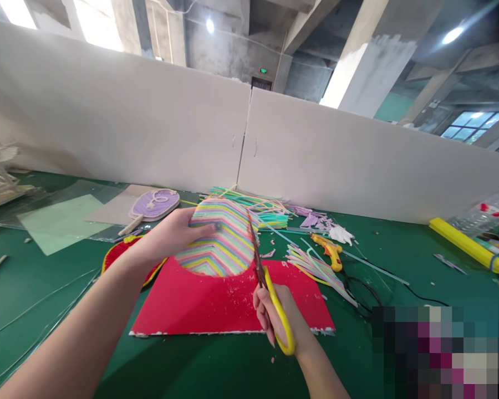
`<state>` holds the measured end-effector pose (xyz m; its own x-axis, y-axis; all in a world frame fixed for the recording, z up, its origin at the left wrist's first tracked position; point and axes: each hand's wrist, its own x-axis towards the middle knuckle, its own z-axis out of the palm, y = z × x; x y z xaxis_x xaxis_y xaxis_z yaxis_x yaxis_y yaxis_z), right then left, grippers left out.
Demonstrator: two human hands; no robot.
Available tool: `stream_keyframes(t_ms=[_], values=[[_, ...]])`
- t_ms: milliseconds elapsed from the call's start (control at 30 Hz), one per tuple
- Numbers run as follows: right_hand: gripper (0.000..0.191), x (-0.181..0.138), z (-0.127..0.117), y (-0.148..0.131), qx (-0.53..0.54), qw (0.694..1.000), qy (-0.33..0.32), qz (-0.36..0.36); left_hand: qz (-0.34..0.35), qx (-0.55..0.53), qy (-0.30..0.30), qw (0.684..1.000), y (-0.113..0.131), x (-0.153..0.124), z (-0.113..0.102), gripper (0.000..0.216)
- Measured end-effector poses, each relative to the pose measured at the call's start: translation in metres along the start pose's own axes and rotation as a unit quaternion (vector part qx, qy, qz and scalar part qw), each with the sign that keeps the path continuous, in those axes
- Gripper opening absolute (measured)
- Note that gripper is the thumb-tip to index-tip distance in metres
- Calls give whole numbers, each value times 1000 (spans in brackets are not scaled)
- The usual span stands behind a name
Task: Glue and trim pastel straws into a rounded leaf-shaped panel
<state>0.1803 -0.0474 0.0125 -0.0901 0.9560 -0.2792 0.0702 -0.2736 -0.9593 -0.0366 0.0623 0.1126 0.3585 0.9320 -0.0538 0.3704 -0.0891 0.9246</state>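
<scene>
My left hand [182, 233] grips a rounded panel [224, 244] covered in zigzag stripes of pink, yellow, green and blue, with the thumb lying across its face. My right hand [274, 313] is closed around yellow-handled scissors [283, 327]. Their blades point up and lie along the panel's right edge; whether they are parted is hard to make out. Beneath the panel lies a red board [191, 310] sprinkled with small scraps. Partly behind my left forearm is a red shape with a yellow border [113, 256].
Colourful strips [270, 213] are piled behind the panel, with more strips [320, 271] at right. A yellow glue gun [329, 250] trails a black cord. A purple fan [156, 205] lies back left. A yellow bar [466, 244] lies far right. White partitions [149, 122] border the green table [416, 260].
</scene>
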Motion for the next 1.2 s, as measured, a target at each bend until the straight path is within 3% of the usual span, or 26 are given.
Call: stream_keyframes(t_ms=[200,400,733,1200], values=[[62,0,-2,-4,-50,998,-39,-20,-13,-6,-6,1000,0,-1,-7,26],[66,0,-3,-4,-55,992,-70,-84,-10,31,-4,999,-2,-2,-11,22],[68,1,-5,-2,-58,995,-69,-50,14,74,-14,997,-7,3,-3,31],[58,-1,-2,-3,-36,999,-36,1,6,34,-28,999,-10,5,-6,26]])
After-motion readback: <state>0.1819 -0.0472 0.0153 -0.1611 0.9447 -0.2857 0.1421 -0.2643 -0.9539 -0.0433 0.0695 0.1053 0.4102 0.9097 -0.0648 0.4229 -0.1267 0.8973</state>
